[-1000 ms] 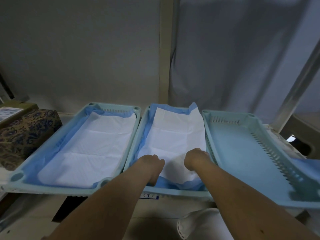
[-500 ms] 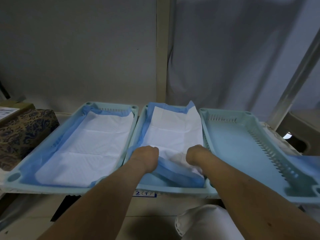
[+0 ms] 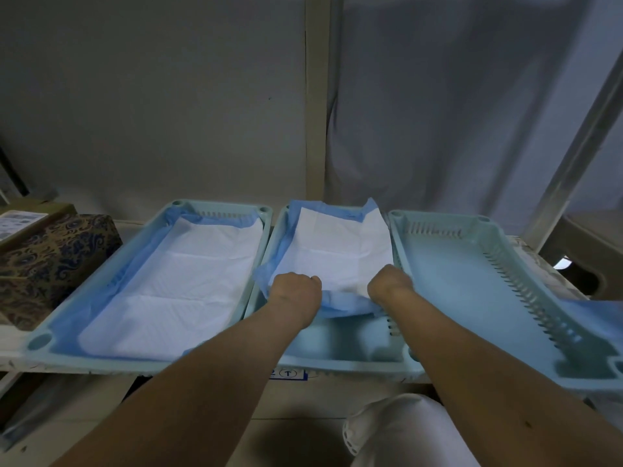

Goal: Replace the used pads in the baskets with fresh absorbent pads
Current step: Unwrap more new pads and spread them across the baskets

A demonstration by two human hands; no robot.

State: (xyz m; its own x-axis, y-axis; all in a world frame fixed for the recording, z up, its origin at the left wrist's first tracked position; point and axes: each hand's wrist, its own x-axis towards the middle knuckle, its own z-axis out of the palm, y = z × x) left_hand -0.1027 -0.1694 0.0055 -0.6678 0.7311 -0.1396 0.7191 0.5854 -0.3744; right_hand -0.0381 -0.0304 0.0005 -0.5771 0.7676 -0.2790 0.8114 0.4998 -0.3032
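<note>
Both hands, left (image 3: 296, 288) and right (image 3: 387, 284), grasp the pad (image 3: 337, 261), its near edge now peeled farther up the middle basket (image 3: 337, 345), removal underway.

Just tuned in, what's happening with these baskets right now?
A person is working on the middle basket. The left hand and the right hand each grip the near edge of its pad, which is lifted off the basket floor, leaving the near end bare. The left basket holds a pad lying flat. The right basket has none.
</note>
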